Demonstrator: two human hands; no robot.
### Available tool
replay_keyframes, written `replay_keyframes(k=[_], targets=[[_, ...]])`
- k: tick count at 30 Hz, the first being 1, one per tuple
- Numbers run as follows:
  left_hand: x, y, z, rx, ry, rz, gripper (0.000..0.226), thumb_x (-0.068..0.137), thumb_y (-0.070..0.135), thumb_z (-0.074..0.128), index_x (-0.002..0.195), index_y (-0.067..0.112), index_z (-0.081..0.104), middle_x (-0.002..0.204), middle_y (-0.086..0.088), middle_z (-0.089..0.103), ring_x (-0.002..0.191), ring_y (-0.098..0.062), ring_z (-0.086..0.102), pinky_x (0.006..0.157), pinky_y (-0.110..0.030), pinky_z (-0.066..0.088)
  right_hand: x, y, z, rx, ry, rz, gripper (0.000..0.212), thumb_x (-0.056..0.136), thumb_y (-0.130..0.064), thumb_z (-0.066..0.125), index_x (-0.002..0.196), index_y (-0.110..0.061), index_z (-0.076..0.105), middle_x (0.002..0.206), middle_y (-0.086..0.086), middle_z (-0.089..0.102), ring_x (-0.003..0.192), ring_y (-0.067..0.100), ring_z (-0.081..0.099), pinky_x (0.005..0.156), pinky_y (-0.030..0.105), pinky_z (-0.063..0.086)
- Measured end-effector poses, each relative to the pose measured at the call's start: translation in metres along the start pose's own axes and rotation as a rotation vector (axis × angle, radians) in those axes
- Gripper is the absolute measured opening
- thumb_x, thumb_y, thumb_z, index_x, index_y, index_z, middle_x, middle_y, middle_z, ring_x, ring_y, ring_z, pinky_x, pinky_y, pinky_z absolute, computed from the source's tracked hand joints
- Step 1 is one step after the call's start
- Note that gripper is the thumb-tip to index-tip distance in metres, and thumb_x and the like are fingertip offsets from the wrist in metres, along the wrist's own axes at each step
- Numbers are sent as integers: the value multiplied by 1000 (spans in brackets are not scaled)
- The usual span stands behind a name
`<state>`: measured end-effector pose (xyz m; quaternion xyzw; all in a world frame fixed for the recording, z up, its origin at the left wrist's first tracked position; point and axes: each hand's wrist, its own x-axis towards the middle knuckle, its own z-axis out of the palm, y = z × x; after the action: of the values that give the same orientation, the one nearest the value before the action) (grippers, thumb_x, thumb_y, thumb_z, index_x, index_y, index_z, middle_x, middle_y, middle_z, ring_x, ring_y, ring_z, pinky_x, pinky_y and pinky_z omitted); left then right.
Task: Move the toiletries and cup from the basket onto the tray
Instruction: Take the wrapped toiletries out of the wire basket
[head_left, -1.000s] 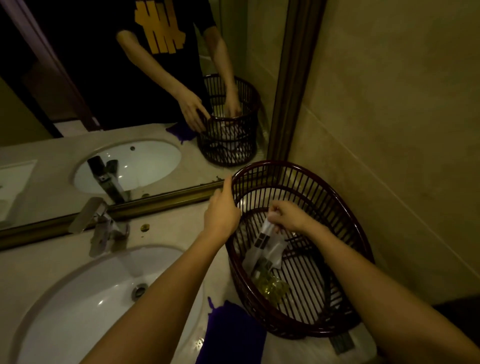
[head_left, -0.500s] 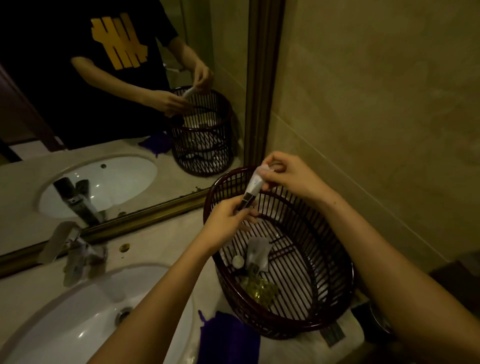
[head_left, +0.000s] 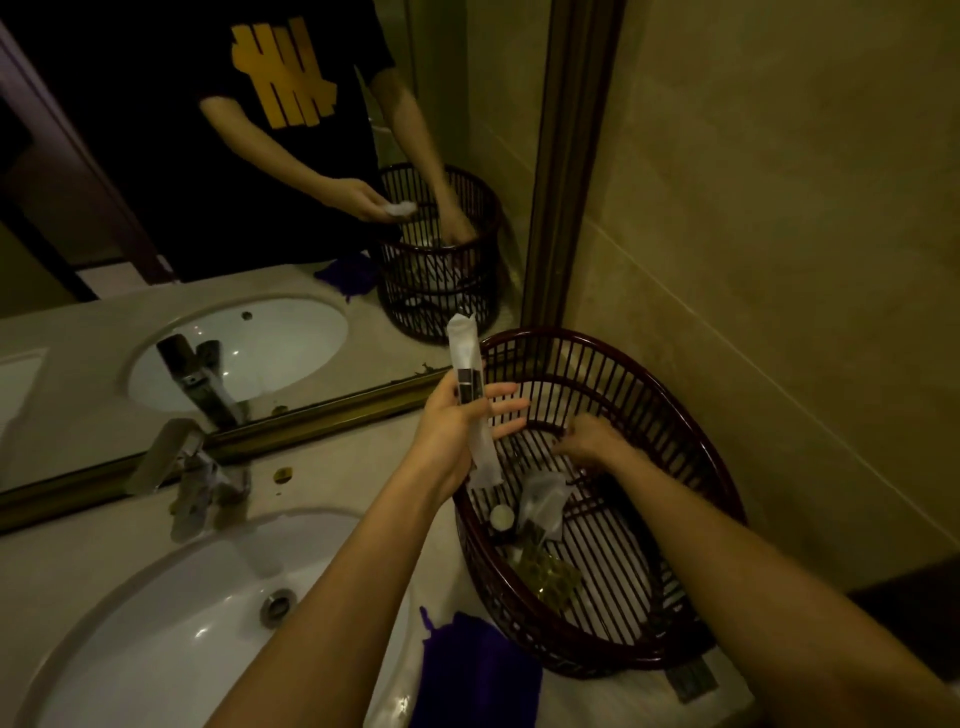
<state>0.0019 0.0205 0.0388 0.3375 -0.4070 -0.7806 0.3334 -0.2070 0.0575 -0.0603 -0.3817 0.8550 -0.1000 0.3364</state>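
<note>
White wrapped packet (head_left: 470, 405) stands near-upright, pinched in left hand (head_left: 457, 431), fingers part-spread. Right hand (head_left: 589, 439) sits inside basket (head_left: 675, 405), nearer remaining sachets (head_left: 543, 501) just below; its grip can't be told.

**Dark basket, pale packets**

A dark reddish-brown slatted basket (head_left: 649, 395) holds white packets (head_left: 543, 501) and a gold-patterned item (head_left: 553, 574). At its 10 o'clock, a white sachet with a black band (head_left: 470, 384); at 7 o'clock, purple cloth (head_left: 478, 675) on the beige tabletop (head_left: 322, 488). White sink (head_left: 156, 649).
</note>
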Motion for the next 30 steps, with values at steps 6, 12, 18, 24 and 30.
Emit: replay_keyframes(k=[6,12,18,24,30], targets=[[-1,3,1,21,4,-25,61,93,-14,37,147,14,29,121,-29,59,104,-37,67,90,-57,52,-2,15,50,-286,-84,138,79,75,-64,71,133,-13,56,139,11,56,125,31,57,94,39,51],[4,0,-3,-111,19,-44,61,91,-14,39,144,17,31,123,-34,56,106,-42,65,90,-62,49,0,9,56,-379,-1,117,53,83,-43,72,128,-16,59,136,10,57,126,31,56,101,44,50],[7,-2,-6,-165,-17,-58,53,91,-5,52,138,16,37,125,-33,56,107,-43,64,91,-63,48,2,-18,18,-81,-35,-61,19,86,-29,73,90,-11,66,93,9,71,93,28,71,73,36,55],[11,-1,-9,-268,-15,-129,46,99,26,51,140,19,32,129,-35,53,111,-46,61,89,-62,50,-82,-61,-114,77,203,-431,6,97,-26,62,94,-23,66,87,0,65,76,10,61,63,24,44],[7,4,-8,-203,-66,-191,52,98,51,38,121,7,53,105,-25,69,99,-39,66,96,-55,47,-138,-85,-173,430,116,-754,8,94,-17,66,99,-17,72,91,-3,68,70,2,63,60,17,51]])
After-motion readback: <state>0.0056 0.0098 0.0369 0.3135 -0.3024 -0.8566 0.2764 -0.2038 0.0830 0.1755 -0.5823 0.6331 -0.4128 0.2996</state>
